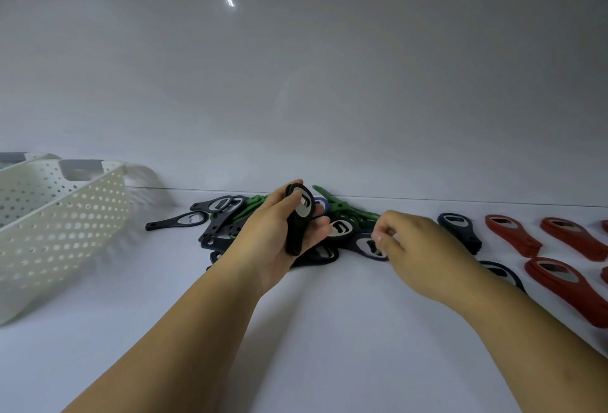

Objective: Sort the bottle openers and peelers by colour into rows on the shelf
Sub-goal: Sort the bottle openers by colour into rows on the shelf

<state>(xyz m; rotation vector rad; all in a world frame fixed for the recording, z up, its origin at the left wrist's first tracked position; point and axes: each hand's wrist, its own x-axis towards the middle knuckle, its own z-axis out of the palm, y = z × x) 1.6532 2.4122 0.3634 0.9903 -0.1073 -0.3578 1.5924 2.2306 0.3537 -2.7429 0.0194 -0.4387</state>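
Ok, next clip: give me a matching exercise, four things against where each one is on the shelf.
Things:
1. white perforated basket
2. red bottle openers
3. green peelers
4. upright black bottle opener

Places:
A. gripped in the left hand
B. laid out in rows at the right
C. at the left edge
D. at the back of the middle pile

Pairs: 1-C, 2-B, 3-D, 4-A
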